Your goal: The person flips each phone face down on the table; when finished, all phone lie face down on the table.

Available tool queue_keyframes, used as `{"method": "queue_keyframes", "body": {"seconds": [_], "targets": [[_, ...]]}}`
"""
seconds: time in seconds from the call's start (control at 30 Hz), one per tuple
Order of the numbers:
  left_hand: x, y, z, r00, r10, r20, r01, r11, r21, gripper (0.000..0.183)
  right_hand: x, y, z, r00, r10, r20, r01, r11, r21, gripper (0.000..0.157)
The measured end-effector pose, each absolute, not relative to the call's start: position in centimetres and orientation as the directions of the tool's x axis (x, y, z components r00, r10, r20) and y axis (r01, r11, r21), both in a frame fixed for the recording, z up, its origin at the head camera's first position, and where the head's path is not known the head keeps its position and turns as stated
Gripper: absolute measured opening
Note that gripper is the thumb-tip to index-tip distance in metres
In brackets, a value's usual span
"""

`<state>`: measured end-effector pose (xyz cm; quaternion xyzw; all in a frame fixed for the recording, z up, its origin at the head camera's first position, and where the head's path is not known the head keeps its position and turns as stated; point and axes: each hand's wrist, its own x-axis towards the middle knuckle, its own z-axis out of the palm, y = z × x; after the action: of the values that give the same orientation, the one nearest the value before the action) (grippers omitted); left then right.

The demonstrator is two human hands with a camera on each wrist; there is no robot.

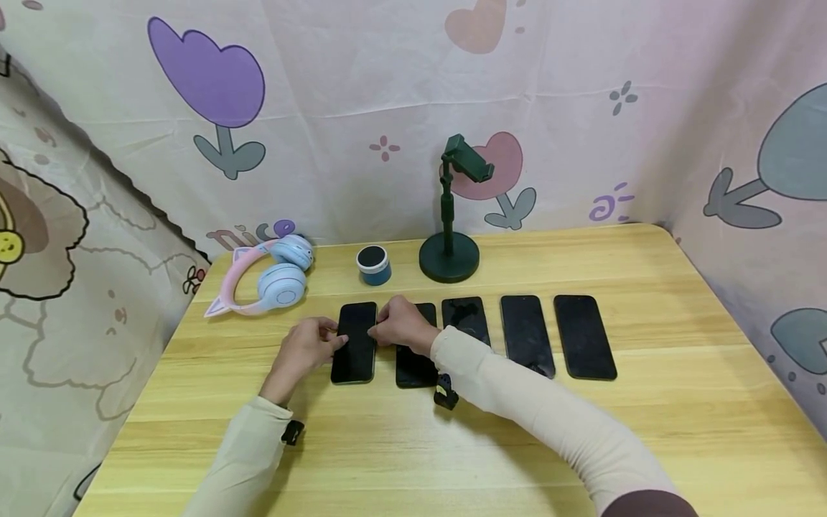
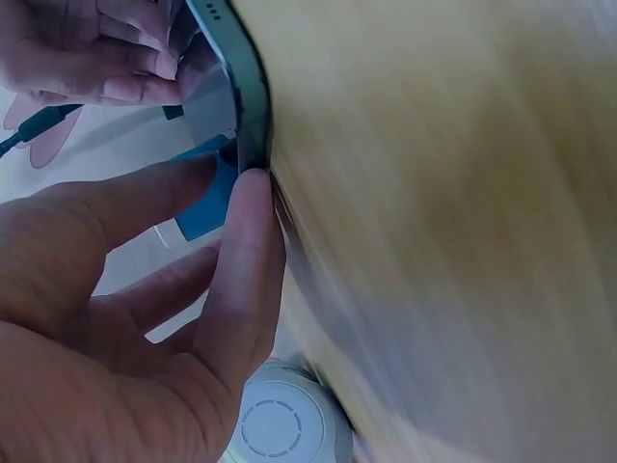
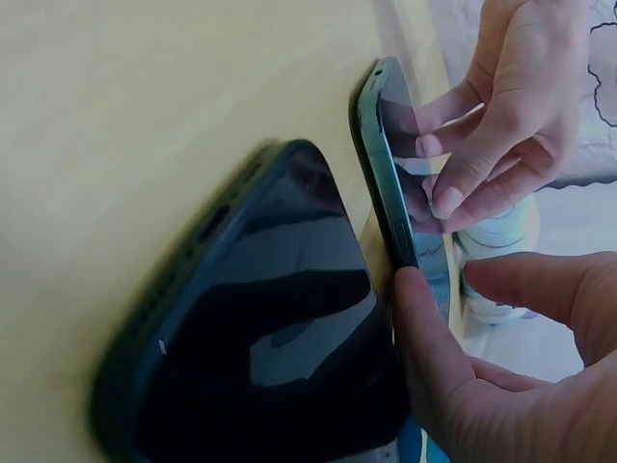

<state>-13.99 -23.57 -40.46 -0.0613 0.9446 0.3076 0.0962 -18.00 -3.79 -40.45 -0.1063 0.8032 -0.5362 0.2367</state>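
In the head view a row of black smartphones lies on the wooden table (image 1: 413, 445). My left hand (image 1: 302, 350) grips the leftmost smartphone (image 1: 354, 365) by its left edge, the thumb over the screen. On its right edge my right hand (image 1: 403, 323) holds the same phone between thumb and fingertips. That wrist passes over a second smartphone (image 1: 416, 370), partly covering it. The left wrist view shows the fingers (image 2: 253, 241) at the held phone's side, low by the tabletop. In the right wrist view, the second phone fills the foreground beside the held one.
Further right lie three more smartphones, the middle one (image 1: 526, 330) among them. Behind the row stand cat-ear headphones (image 1: 282, 285), a small blue jar-shaped item with a dark top (image 1: 374, 267) and a dark green phone stand (image 1: 449, 258). A patterned cloth (image 1: 362, 79) hangs behind the table.
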Motion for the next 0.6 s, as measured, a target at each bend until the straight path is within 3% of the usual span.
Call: {"method": "queue_keyframes", "body": {"seconds": [0.17,0.37,0.6], "targets": [[-13.93,-23.38,-40.41,-0.986,-0.015,-0.166,-0.097,0.861,0.5,0.031,-17.8,-4.05,-40.31,-0.863,-0.401,-0.306,0.135,0.401,-0.906,0.035],[-14.06,-23.35,-40.38,-0.983,0.025,-0.182,-0.067,0.874,0.481,0.032,-17.65,-4.29,-40.05,-0.858,-0.365,-0.361,0.201,0.408,-0.891,0.009],[-14.16,-23.47,-40.51,-0.979,0.041,-0.202,-0.064,0.873,0.484,0.034,-17.6,-4.34,-39.76,-0.844,-0.367,-0.391,0.25,0.375,-0.893,0.012]]}}
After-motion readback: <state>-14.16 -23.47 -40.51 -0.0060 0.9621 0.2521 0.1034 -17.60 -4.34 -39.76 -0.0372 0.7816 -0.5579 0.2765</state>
